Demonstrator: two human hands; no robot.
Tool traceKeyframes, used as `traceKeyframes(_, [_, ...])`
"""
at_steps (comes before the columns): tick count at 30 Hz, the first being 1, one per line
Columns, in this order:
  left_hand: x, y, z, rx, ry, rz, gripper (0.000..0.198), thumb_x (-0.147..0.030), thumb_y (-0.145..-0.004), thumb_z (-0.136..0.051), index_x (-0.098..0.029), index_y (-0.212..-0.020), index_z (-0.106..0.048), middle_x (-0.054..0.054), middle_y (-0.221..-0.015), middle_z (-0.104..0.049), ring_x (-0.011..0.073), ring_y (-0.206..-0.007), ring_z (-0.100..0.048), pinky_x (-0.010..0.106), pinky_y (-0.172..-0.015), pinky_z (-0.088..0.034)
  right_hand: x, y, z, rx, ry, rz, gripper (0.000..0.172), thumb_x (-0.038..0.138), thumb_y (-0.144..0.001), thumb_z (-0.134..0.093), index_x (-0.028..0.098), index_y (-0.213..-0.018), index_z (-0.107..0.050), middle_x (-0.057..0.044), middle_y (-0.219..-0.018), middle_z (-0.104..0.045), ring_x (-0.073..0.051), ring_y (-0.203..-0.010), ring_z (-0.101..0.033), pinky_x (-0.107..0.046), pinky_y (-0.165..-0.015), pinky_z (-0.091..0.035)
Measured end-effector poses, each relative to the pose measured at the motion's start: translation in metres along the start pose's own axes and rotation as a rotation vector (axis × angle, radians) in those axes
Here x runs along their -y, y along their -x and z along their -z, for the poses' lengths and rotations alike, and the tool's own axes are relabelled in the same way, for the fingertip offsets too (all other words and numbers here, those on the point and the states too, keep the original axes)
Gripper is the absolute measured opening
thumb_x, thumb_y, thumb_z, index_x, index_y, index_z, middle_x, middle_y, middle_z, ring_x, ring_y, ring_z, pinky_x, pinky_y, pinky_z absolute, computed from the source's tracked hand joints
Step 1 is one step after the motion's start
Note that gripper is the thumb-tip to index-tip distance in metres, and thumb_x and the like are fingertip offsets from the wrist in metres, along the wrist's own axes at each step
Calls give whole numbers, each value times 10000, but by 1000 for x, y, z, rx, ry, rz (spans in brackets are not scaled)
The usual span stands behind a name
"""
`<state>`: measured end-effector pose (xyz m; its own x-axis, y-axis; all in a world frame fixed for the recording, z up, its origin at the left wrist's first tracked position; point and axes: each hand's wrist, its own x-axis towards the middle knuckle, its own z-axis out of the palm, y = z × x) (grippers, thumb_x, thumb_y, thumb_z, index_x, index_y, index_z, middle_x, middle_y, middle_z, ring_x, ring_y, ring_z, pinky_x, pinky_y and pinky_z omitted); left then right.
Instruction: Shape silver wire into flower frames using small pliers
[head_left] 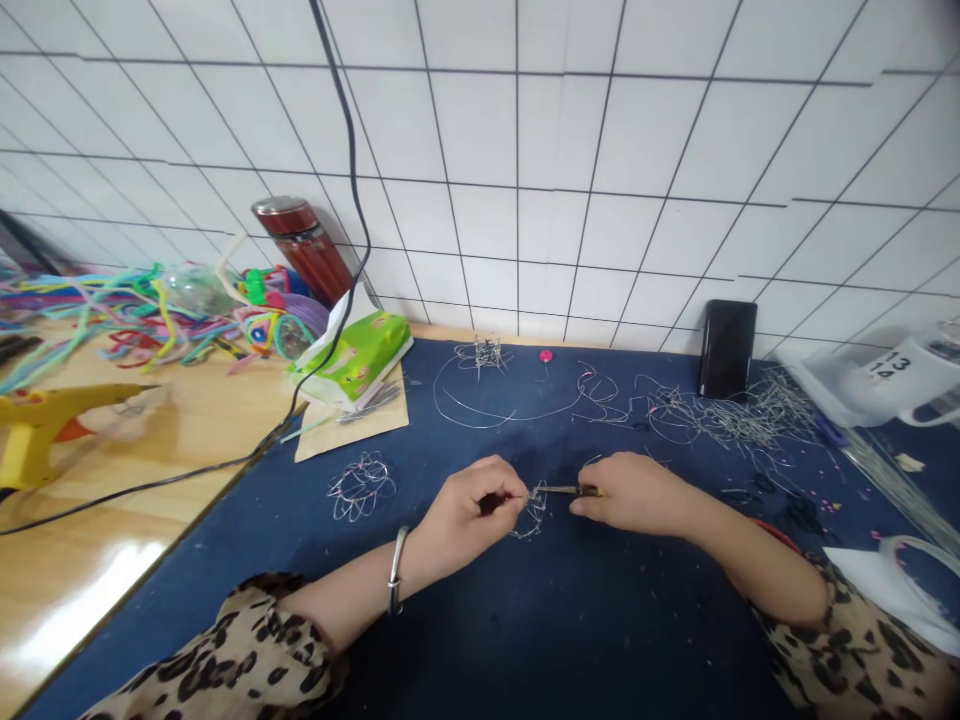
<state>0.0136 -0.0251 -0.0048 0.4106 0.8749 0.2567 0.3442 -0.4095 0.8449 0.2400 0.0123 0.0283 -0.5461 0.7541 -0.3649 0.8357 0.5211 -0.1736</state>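
So, left to right, dial centred on my working spot, twelve straight ahead. Nine o'clock, far out: yellow glue gun (34,432) over the bare wood. Ten: heap of coloured fuzzy stems (150,312); past it, red flask (311,250) by the tiled wall (465,130), then a green tissue pack (367,355). Nine again, nearer in: a looped wire flower (361,487), lying alone on the dark blue mat (637,620).

My left hand (469,515), close on the nine side, pinches a small wire piece (538,512) between thumb and fingertips. That piece sits at the hub, partly hidden by my fingers. Past eleven, well back: a little wire frame (487,352). Twelve: one pink round bit (546,356). From three, a slim metal tool (559,490), pliers perhaps, points in at the wire; my right hand (634,492) grasps its handle. Whether the tip bites, I cannot tell. Two: black phone (727,348). Between two and three: wire tangle (739,415), then white mug (922,378).

Judgement: step in hand looks like bending or twisting one wire end. Next move calls for a firm left pinch, tip seated squarely, small right-wrist turn; hard pulling could warp the loops.
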Motion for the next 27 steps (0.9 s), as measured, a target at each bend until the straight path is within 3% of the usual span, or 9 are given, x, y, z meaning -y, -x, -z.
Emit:
traceKeyframes(4, [-2,-1,0,65,12,-21,163,-33,-730,-489,-155,-699,-594,23,-726,-566,112,-663,-511,237,-615,-412,0,-1,1,51,24,30,331,519,-780,-466,230,-758,-625,-18,-729,-647,-168,-666,-583,-244,-511,-301])
traceKeyframes(11, [3,-1,-2,69,72,55,133,-80,-754,-494,-153,-708,-595,22,-729,-555,105,-642,-499,231,-600,-415,11,0,-7,-138,171,-96,260,422,-821,-438,205,-826,-582,-63,-841,-647,-202,-771,-600,-286,-597,-368])
traceKeyframes(20, [2,-1,1,111,307,217,65,-152,-781,-532,-143,-743,-584,-4,-720,-494,76,-581,-459,205,-544,-398,1,2,-4,-139,89,38,273,446,-829,-434,216,-794,-578,-22,-810,-629,-164,-752,-582,-254,-564,-341])
traceKeyframes(27, [4,-1,0,100,263,210,75,-128,-768,-528,-138,-731,-592,5,-727,-511,77,-589,-449,199,-535,-386,8,4,-4,-188,161,8,220,398,-818,-471,207,-794,-578,-38,-816,-623,-178,-775,-563,-271,-606,-347])
